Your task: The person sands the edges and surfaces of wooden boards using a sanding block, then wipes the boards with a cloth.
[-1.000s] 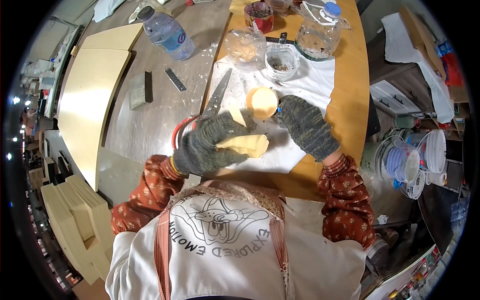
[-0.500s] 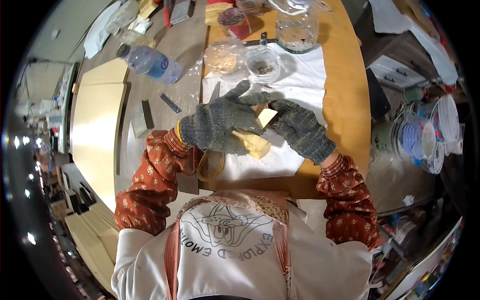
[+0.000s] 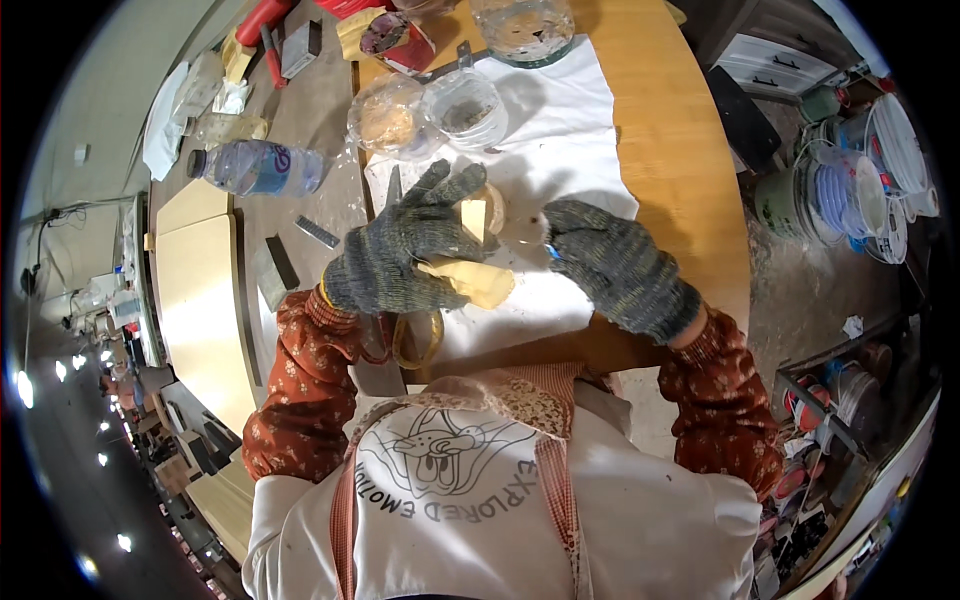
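My left hand point(image 3: 405, 250), in a dark grey knitted glove, holds a small pale angular piece point(image 3: 474, 220) at its palm side, two fingers stretched out past it. A crumpled yellow cloth-like strip point(image 3: 480, 284) sticks out from under the same hand. Beside the piece shows a round beige rim point(image 3: 495, 207), partly covered. My right hand point(image 3: 620, 265), gloved alike, is closed a little to the right, apart from the piece. A whitish tip and a bit of blue show at its fingers; what it holds is mostly hidden. Both hands are over a white cloth point(image 3: 535, 310).
Beyond the hands stand a clear tub point(image 3: 465, 108), a plastic container with orange-tan contents point(image 3: 388, 118), a red cup point(image 3: 398, 42) and a large clear jar point(image 3: 523, 28). At left lie a water bottle point(image 3: 258, 167), a dark block point(image 3: 275, 270) and a pale board point(image 3: 200, 300).
My right hand has drawn away from the pale piece to the right, opening a gap. My left hand still holds the piece. The view has shifted, so the table things appear farther left and higher.
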Demonstrator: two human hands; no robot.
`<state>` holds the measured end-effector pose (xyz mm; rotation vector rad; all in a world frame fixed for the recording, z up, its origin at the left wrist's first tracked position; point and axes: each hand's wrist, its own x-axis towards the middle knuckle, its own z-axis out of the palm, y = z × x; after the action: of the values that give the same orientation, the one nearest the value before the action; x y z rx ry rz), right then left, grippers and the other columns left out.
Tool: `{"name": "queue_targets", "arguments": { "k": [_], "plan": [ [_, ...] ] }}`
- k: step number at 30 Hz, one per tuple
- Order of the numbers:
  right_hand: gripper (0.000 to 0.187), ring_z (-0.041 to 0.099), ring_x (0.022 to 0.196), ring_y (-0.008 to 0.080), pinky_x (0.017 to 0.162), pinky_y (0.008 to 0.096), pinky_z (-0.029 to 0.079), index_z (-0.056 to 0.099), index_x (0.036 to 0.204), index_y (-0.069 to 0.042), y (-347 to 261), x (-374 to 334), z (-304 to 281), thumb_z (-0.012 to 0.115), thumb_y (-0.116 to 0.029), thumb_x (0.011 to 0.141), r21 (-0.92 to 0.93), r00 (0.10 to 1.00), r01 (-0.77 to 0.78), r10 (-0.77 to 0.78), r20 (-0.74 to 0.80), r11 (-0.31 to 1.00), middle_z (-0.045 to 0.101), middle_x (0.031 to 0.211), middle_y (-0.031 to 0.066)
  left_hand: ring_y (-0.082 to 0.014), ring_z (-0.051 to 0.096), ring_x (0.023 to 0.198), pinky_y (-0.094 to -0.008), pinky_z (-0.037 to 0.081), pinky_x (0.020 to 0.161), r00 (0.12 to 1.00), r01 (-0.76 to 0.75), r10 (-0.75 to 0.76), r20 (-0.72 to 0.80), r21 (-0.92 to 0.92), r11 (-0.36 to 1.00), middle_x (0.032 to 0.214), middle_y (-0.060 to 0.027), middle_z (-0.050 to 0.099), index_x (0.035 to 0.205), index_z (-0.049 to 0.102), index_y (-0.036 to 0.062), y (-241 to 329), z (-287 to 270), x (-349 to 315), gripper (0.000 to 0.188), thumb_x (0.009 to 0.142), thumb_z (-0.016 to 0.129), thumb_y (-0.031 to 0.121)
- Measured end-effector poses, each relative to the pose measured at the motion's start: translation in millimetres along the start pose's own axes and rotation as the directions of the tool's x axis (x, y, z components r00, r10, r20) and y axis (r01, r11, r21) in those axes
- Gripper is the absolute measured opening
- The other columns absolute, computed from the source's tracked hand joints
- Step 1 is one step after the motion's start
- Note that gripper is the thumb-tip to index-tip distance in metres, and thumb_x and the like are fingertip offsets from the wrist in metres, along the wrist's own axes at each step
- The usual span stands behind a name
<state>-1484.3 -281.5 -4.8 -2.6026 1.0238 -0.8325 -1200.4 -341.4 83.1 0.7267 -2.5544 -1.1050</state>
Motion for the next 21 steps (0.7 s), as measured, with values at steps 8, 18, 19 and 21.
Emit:
{"name": "queue_targets", "arguments": {
  "k": [8, 18, 19, 21],
  "plan": [
    [0.031, 0.068, 0.079, 0.0237, 0.059, 0.0359, 0.056, 0.064, 0.114, -0.001, -9, -116, -162, 0.071, -0.005, 0.084, 0.742, 0.510, -0.614, 0.853, 0.112, 0.270, 0.068, 0.103, 0.0176, -0.0302, 0.068, 0.100, -0.0407, 0.051, 0.090, 0.995, 0.067, -0.076, -0.067, -0.132, 0.989, 0.108, -0.0183, 0.069, 0.105, 0.068, -0.0017, 9, -15, -36, 0.037, 0.076, 0.079, 0.019],
    [0.085, 0.060, 0.066, 0.0111, 0.054, 0.0281, 0.049, 0.028, 0.153, -0.025, -28, -252, -136, 0.067, 0.000, 0.082, 0.401, 0.136, -0.913, 0.984, 0.117, 0.078, 0.069, 0.086, 0.0081, -0.0273, 0.054, 0.122, -0.0410, 0.042, 0.103, 0.908, 0.345, -0.409, -0.091, -0.390, 0.854, 0.127, -0.0199, 0.060, 0.115, 0.063, -0.0054, 31, -2, -88, 0.054, 0.070, 0.083, 0.018],
    [0.077, 0.061, 0.066, 0.0113, 0.055, 0.0281, 0.049, 0.035, 0.150, -0.022, -33, -250, -139, 0.067, -0.001, 0.083, 0.437, 0.147, -0.894, 0.986, 0.074, 0.100, 0.069, 0.086, 0.0077, -0.0274, 0.053, 0.123, -0.0412, 0.041, 0.104, 0.931, 0.199, -0.302, -0.206, -0.408, 0.891, 0.128, -0.0189, 0.060, 0.115, 0.064, -0.0037, 34, 3, -87, 0.054, 0.070, 0.083, 0.017],
    [0.063, 0.061, 0.066, 0.0118, 0.057, 0.0279, 0.050, 0.048, 0.143, -0.014, -41, -246, -138, 0.068, -0.004, 0.085, 0.546, 0.273, -0.812, 0.961, 0.041, 0.207, 0.069, 0.086, 0.0070, -0.0305, 0.052, 0.126, -0.0425, 0.039, 0.106, 0.949, 0.185, -0.265, -0.171, -0.378, 0.907, 0.130, -0.0200, 0.059, 0.115, 0.064, -0.0022, 39, 4, -88, 0.052, 0.070, 0.083, 0.017]
  ]
}}
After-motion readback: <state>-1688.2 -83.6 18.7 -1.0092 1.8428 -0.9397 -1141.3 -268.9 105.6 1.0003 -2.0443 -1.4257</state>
